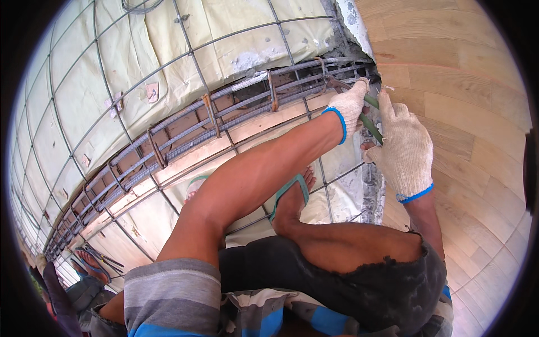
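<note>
Gripping: a green-handled tool [371, 115] is being held by both hands at the far end of the rebar cage [185, 140].
Left hand [351, 104]: gloved in white knit, it is being kept closed round the tool's upper part, close against the bars.
Right hand [405, 147]: also gloved, it is being kept curled on the lower handle, just beside the left.
Tool head: whether it is biting a wire cannot be told; it is hidden by the gloves.
Cage: long bars are being held by stirrups [211, 114] all along the trench, so much is judged done.
Left to do: only the end by the plywood form [460, 84] is being worked.
Around: wire mesh [112, 67] is lying over pale sheeting; a sandalled foot [292, 196] is being rested on it.
</note>
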A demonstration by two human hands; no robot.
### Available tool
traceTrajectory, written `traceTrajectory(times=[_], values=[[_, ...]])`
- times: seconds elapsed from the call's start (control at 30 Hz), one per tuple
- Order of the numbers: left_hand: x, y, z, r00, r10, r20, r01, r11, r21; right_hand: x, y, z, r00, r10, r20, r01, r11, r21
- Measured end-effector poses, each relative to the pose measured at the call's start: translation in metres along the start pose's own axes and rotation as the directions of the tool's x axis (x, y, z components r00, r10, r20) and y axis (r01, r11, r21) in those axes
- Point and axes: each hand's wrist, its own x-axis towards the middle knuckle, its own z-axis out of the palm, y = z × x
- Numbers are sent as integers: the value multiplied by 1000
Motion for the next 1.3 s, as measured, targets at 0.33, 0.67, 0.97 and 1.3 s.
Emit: traceTrajectory(times=[0.33, 0.67, 0.97, 1.3], values=[[13, -30, -11, 979, 130, -157, -91, 967, 237, -19, -15, 52, 979, 205, -3, -204, 975, 88], [7, -27, -5, 966, 148, -211, -73, 943, 325, -27, -13, 62, 956, -19, -293, -5, 997, -80], [-9, -8, -1, 995, 101, -5, -100, 974, -201, 20, 14, 8, 994, 44, 103, -66, 974, 217], [-4, 0, 4, 900, 177, 399, 76, 837, -542, 31, 4, -5, 976, -69, -206, 75, 997, 21]])
